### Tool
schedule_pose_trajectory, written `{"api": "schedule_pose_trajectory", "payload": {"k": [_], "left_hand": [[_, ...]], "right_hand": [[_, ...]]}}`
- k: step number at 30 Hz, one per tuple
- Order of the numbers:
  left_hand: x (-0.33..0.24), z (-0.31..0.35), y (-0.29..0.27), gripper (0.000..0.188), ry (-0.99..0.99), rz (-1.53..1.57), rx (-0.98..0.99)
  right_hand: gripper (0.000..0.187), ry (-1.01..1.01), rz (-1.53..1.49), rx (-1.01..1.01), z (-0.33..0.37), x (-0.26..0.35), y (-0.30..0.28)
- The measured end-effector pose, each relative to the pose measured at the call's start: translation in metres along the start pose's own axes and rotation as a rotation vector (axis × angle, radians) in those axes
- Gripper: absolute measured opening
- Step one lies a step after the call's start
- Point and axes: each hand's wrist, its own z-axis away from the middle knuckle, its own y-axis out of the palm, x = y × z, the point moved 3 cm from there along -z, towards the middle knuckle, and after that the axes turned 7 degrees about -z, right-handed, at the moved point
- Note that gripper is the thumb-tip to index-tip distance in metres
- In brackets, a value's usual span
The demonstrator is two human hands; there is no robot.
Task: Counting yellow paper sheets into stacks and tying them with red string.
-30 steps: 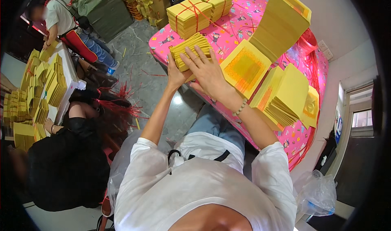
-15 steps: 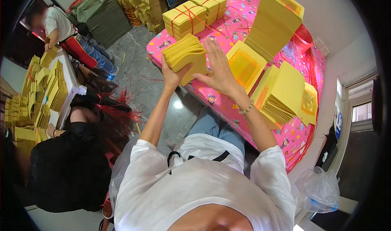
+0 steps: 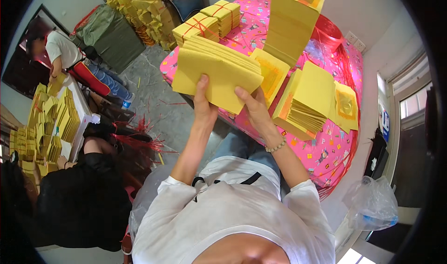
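Note:
In front of me, above the near edge of the pink patterned cover (image 3: pixel 326 158), I hold a thick stack of folded yellow paper (image 3: pixel 219 75), tilted with its broad face toward me. My left hand (image 3: pixel 204 106) grips its lower edge, thumb flat on the face. My right hand (image 3: pixel 256 111) grips the lower right corner, thumb on the front; the fingers behind are mostly hidden. To the right lie an orange-printed yellow stack (image 3: pixel 271 75), a tall upright yellow pile (image 3: pixel 294 26), a fanned stack (image 3: pixel 305 101) and a sheet with a gold square (image 3: pixel 347 106). Behind stand bundles tied with red string (image 3: pixel 198 27).
Red plastic strands (image 3: pixel 328 33) are coiled at the back right and trail down the cover's edge. At left, a person in white (image 3: pixel 63 50) and a person in black (image 3: pixel 81 194) are at a table with yellow paper stacks (image 3: pixel 70 113). A plastic bag (image 3: pixel 375 203) hangs lower right.
The paper stack has turned so its broad face is toward me and has come closer. My right hand, spread beside it before, now grips its right corner.

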Motion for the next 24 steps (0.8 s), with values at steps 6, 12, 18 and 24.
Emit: {"api": "schedule_pose_trajectory", "payload": {"k": [6, 12, 18, 24], "left_hand": [[0.014, 0.027, 0.016, 0.066, -0.140, -0.006, -0.028], [0.019, 0.044, -0.007, 0.080, -0.050, 0.028, 0.170], [-0.024, -0.002, -0.026, 0.097, -0.039, -0.120, 0.213], [-0.054, -0.056, 0.033, 0.097, -0.138, -0.639, 0.827]], "right_hand": [[0.056, -0.135, 0.056, -0.185, 0.016, 0.021, -0.006], [0.055, -0.087, 0.124, -0.202, 0.003, 0.054, -0.005], [0.054, 0.053, 0.369, -0.066, 0.004, 0.127, -0.024], [0.057, 0.247, 0.581, 0.078, 0.012, 0.140, -0.023]]}}
